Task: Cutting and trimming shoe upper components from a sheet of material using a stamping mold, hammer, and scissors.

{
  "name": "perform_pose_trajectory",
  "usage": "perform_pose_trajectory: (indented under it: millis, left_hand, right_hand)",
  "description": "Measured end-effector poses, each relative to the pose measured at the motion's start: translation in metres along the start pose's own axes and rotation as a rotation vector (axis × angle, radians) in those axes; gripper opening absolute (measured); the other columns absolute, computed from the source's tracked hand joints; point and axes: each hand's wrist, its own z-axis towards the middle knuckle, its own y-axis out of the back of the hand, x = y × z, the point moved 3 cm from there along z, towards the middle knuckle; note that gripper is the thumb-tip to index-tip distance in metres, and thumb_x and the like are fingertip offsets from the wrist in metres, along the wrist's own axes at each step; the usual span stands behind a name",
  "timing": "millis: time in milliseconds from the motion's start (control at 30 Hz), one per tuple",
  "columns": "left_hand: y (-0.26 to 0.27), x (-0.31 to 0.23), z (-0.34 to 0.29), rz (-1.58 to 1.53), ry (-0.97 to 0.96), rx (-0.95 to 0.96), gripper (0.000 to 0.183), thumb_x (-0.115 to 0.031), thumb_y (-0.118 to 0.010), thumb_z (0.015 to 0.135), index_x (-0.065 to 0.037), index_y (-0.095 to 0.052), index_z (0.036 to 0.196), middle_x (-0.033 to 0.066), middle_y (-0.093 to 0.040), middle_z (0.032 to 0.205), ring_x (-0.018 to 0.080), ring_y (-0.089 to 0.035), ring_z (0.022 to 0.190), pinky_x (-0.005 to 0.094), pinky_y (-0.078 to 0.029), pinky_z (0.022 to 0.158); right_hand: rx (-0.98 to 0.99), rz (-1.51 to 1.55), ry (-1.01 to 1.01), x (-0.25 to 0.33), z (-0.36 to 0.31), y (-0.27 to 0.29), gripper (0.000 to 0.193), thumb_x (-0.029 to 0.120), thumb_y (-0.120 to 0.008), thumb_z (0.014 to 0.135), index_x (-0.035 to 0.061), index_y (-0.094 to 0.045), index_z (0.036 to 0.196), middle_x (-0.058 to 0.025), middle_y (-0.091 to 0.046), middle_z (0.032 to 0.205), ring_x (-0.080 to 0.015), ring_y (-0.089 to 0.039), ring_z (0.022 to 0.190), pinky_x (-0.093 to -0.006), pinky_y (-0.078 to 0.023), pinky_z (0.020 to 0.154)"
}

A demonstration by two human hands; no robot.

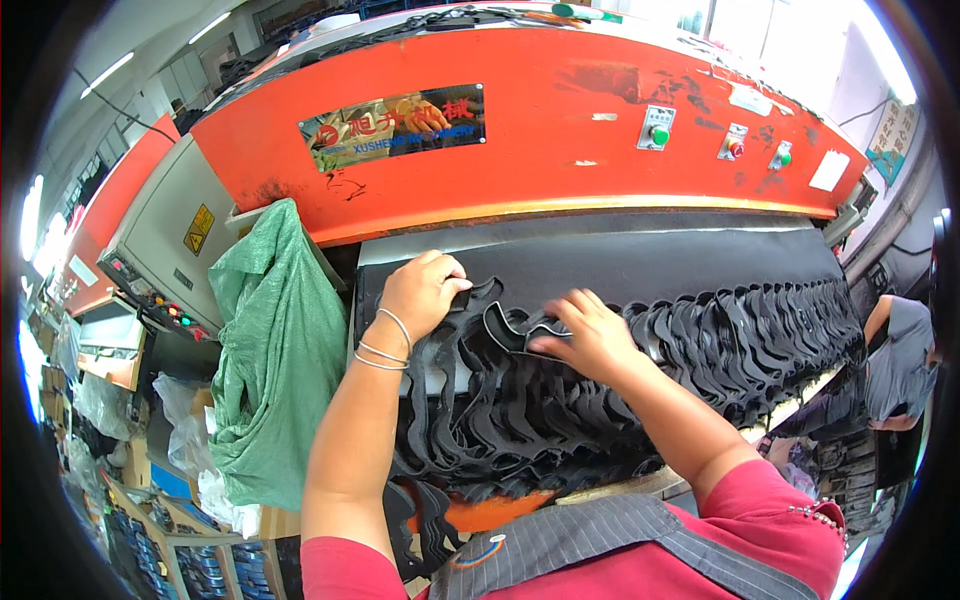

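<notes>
Gripping black cut strips (560,400), our left hand (420,293) closes, right hand (585,335) presses flat-fingered below a rectangular plate (393,126).

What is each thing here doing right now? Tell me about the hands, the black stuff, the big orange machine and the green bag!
left hand: fingers curled, gripping the edge of a black cut piece.
right hand: fingers pressing on a black cut strip.
black sheet material: lying flat on the machine bed, cut into curved pieces.
orange cutting press: head raised above the bed.
green woven bag: hanging slack beside the bed.
</notes>
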Motion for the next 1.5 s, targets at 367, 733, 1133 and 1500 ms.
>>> perform_pose_trajectory:
  millis: [367, 733, 1133, 1500]
  left_hand:
    - [-0.073, 0.084, -0.049, 0.342, 0.434, 0.242, 0.076, -0.056, -0.051, 0.086, -0.016, -0.027, 0.146, 0.0140, -0.025, 0.151, 0.0303, -0.023, 0.139, 0.0465, -0.019, 0.112]
    - [-0.078, 0.088, -0.051, 0.461, 0.513, 0.366, 0.079, -0.065, -0.041, 0.087, -0.018, -0.024, 0.148, 0.0102, -0.016, 0.155, 0.0252, -0.013, 0.143, 0.0452, -0.013, 0.114]
    - [-0.115, 0.064, -0.035, -0.394, 0.459, 0.168, 0.033, -0.026, -0.063, 0.075, 0.003, -0.063, 0.092, 0.0182, -0.066, 0.092, 0.0374, -0.060, 0.089, 0.0418, -0.046, 0.079]
    - [-0.075, 0.017, -0.083, -0.647, 0.569, -0.158, 0.057, -0.014, -0.069, 0.081, 0.006, -0.047, 0.129, 0.0167, -0.056, 0.119, 0.0252, -0.053, 0.113, 0.0348, -0.040, 0.098]
  right_hand:
    - [-0.100, 1.069, -0.617, -0.018, 0.090, -0.131, 0.020, 0.020, -0.065, 0.087, -0.0002, -0.066, 0.086, -0.0077, -0.064, 0.069, -0.0131, -0.057, 0.060, -0.0297, -0.045, 0.058]
    - [-0.601, 1.505, -0.716, -0.018, 0.073, -0.121, 0.017, 0.018, -0.067, 0.087, 0.0039, -0.063, 0.078, -0.0027, -0.059, 0.067, -0.0111, -0.051, 0.056, -0.0255, -0.042, 0.054]
    - [-0.128, 0.700, -0.050, 0.007, 0.072, -0.079, 0.037, 0.030, -0.062, 0.087, -0.0025, -0.061, 0.104, -0.0218, -0.065, 0.094, -0.0354, -0.063, 0.089, -0.0413, -0.049, 0.081]
    - [0.128, 0.062, 0.135, -0.040, -0.037, -0.053, 0.038, 0.031, -0.068, 0.078, 0.0080, -0.053, 0.105, -0.0133, -0.056, 0.103, -0.0314, -0.054, 0.100, -0.0409, -0.047, 0.081]
